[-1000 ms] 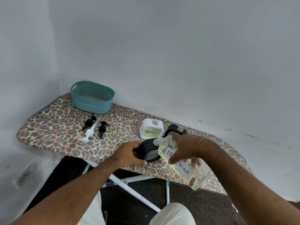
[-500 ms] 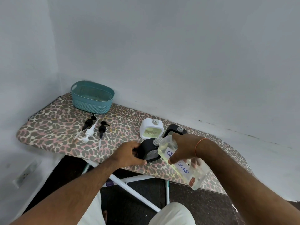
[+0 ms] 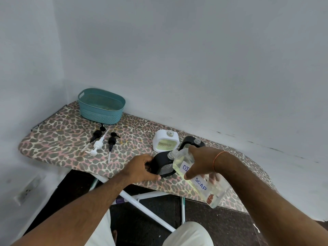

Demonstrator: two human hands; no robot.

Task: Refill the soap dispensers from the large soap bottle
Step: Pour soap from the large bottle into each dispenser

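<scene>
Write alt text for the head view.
The right hand tips a clear soap bottle into a black dispenser steadied by the left hand on a leopard-print ironing board. Behind stand a white dispenser, three loose pumps and a teal basket.

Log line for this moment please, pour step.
step: pouring | right hand: grip on tilted soap bottle, neck at black dispenser mouth | left hand: steadying black dispenser | white dispenser: open | pumps: off, on board
</scene>
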